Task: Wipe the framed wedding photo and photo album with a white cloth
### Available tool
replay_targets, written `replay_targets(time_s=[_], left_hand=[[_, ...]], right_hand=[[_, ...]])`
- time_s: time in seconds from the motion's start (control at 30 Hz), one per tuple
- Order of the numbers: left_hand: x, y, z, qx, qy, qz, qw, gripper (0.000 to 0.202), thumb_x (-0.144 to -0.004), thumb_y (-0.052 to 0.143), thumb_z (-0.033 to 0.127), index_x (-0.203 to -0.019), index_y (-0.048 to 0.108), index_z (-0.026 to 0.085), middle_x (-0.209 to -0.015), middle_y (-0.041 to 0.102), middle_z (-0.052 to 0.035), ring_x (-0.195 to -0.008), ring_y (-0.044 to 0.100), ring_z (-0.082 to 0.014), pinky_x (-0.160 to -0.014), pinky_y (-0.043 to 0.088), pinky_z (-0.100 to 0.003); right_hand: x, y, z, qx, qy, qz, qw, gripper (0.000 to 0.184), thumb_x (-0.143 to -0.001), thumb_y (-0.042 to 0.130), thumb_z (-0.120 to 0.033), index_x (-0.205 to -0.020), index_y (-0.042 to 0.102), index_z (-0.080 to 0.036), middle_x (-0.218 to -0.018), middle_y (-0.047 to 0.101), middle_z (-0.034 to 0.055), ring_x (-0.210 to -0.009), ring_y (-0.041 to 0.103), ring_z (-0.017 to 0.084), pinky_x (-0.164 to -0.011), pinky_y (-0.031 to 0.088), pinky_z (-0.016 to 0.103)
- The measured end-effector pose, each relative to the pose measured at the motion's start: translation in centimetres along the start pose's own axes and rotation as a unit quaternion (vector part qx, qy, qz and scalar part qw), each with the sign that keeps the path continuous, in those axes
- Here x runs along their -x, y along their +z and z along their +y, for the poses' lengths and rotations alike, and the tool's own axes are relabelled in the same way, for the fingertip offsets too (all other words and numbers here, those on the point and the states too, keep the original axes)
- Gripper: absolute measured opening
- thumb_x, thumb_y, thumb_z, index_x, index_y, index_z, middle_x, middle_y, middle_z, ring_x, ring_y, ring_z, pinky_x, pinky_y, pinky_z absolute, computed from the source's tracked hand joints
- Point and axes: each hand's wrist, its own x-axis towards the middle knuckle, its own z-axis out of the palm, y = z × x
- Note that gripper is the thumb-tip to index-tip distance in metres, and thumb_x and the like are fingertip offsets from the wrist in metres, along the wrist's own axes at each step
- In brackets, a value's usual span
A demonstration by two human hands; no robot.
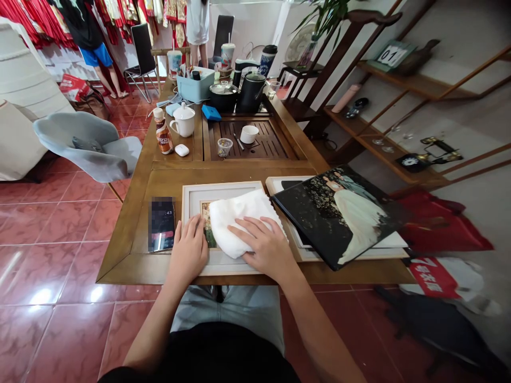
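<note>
seemingly midway, a white cloth [239, 221] is being pressed by the flat, unclenched right hand [265, 247] onto the picture frame [223, 190] at the tabletop's [131, 250] near edge, the frame being steadied by the open left hand [189, 247]; what is being left unwiped cannot be told.

White cloth [235, 221], white-framed picture [217, 194], black photo print [339, 213], brown wooden table [131, 229], red floor tiles [51, 223]

White folded cloth [235, 213], atop pale-framed photo [192, 196], frame flat at near edge of wooden table [131, 255]
</note>
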Motion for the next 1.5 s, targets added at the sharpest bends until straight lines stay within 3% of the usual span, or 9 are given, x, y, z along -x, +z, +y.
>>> replay_targets(time_s=[0.13, 0.37, 0.47, 0.73, 0.93, 1.17, 1.5], left_hand=[[0.0, -0.1, 0.0, -0.001, 0.001, -0.002, 1.000, 0.049, -0.100, 0.036, 0.015, -0.148, 0.049, 0.013, -0.155, 0.052, -0.0125, -0.144, 0.047, -0.0265, -0.125, 0.029, -0.052], [0.0, 0.1, 0.0, 0.000, 0.002, 0.006, 1.000, 0.048, -0.102, 0.033, 0.017, -0.147, 0.050, 0.011, -0.153, 0.053, -0.0132, -0.144, 0.048, -0.0267, -0.124, 0.031, -0.053], [0.0, 0.1, -0.1, -0.002, 0.007, 0.009, 1.000, 0.049, -0.101, 0.034, 0.016, -0.147, 0.050, 0.012, -0.153, 0.053, -0.0140, -0.143, 0.048, -0.0269, -0.124, 0.030, -0.053], [0.2, 0.3, -0.3, -0.018, 0.015, 0.004, 1.000, 0.043, -0.097, 0.042, 0.014, -0.136, 0.059, 0.014, -0.143, 0.061, -0.0169, -0.142, 0.049, -0.0300, -0.124, 0.029, -0.055], [0.0, 0.1, -0.2, -0.017, 0.005, -0.001, 1.000, 0.041, -0.096, 0.043, 0.013, -0.132, 0.061, 0.014, -0.135, 0.065, -0.0155, -0.135, 0.055, -0.0300, -0.124, 0.031, -0.053], [0.0, 0.0, -0.1, -0.002, 0.003, -0.006, 1.000, 0.042, -0.097, 0.040, 0.013, -0.134, 0.060, 0.017, -0.142, 0.061, -0.0138, -0.142, 0.049, -0.0287, -0.124, 0.029, -0.055], [0.0, 0.2, -0.2, 0.020, -0.012, -0.012, 1.000, 0.050, -0.100, 0.035, 0.015, -0.148, 0.050, 0.015, -0.155, 0.051, -0.0131, -0.145, 0.046, -0.0267, -0.124, 0.029, -0.055]], right_hand=[[0.1, 0.2, -0.6, -0.028, -0.027, -0.010, 0.999, 0.054, -0.083, 0.060, -0.016, -0.136, 0.063, -0.025, -0.141, 0.065, 0.0064, -0.129, 0.056, 0.027, -0.110, 0.030, 0.046], [-0.3, -0.1, 0.7, 0.007, 0.009, -0.008, 1.000, 0.049, -0.086, 0.061, -0.018, -0.134, 0.064, -0.022, -0.139, 0.066, 0.0101, -0.127, 0.057, 0.029, -0.108, 0.031, 0.048], [-1.0, -0.5, 0.6, 0.003, -0.020, -0.012, 1.000, 0.049, -0.087, 0.060, -0.018, -0.136, 0.063, -0.021, -0.137, 0.067, 0.0095, -0.124, 0.058, 0.028, -0.106, 0.033, 0.046], [-6.3, -1.4, -0.1, 0.052, -0.117, -0.026, 0.991, 0.048, -0.093, 0.060, -0.019, -0.141, 0.058, -0.022, -0.139, 0.065, 0.0111, -0.124, 0.057, 0.029, -0.099, 0.035, 0.045], [-9.9, 0.2, 0.5, 0.047, -0.119, -0.111, 0.986, 0.048, -0.099, 0.054, -0.023, -0.147, 0.053, -0.026, -0.145, 0.061, 0.0105, -0.124, 0.057, 0.028, -0.096, 0.039, 0.044], [-9.7, 0.4, 1.0, 0.076, -0.099, -0.154, 0.980, 0.054, -0.101, 0.050, -0.026, -0.154, 0.043, -0.032, -0.153, 0.053, 0.0092, -0.127, 0.055, 0.030, -0.093, 0.040, 0.044], [-7.6, -0.7, 3.3, 0.142, -0.048, -0.138, 0.979, 0.053, -0.095, 0.056, -0.019, -0.146, 0.053, -0.030, -0.148, 0.058, 0.0097, -0.119, 0.057, 0.030, -0.088, 0.036, 0.043]])
